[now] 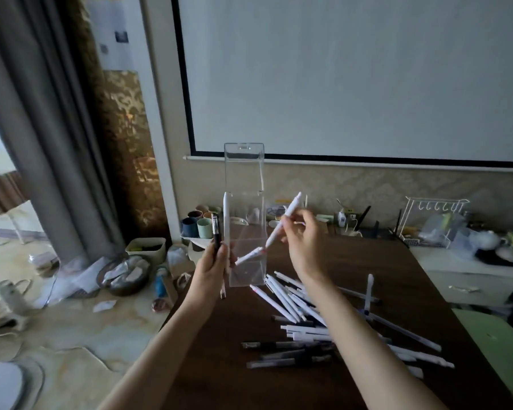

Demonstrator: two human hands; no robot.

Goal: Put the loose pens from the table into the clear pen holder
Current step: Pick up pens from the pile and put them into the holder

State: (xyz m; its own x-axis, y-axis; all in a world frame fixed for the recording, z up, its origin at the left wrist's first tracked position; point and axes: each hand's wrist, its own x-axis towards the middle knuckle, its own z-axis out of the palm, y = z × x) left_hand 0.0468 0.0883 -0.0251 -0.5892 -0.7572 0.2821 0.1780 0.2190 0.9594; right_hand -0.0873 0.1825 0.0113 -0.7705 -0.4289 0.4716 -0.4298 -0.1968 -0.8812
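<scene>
Left hand (pixel 215 266): grip clamped on black pen (pixel 216 232) and white pen (pixel 226 220), both upright, just left of clear pen holder (pixel 245 202). Right hand (pixel 301 244): grip clamped on tilted white marker (pixel 283 221), tip down at holder's right wall. Second white pen (pixel 249 255) lies slanted, low between both grips; inside or behind holder: cannot tell. Loose pens (pixel 323 324) heaped on dark bench (pixel 219 335), below right grip.
</scene>
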